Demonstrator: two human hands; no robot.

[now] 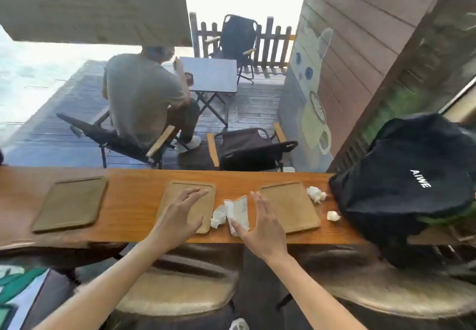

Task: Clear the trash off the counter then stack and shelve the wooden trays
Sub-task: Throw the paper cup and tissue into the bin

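Now three flat wooden trays (289,206) lie along the counter (134,201), with maybe four white paper scraps (235,212) nearby. Left hand (180,213) and right hand (260,224) hover spread, empty.

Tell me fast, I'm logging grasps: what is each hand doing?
Left hand: open, empty, over the middle wooden tray.
Right hand: open, beside the crumpled white paper trash, not gripping.

Counter (134,201): three trays (70,203), tissues (316,194), backpack (407,183)
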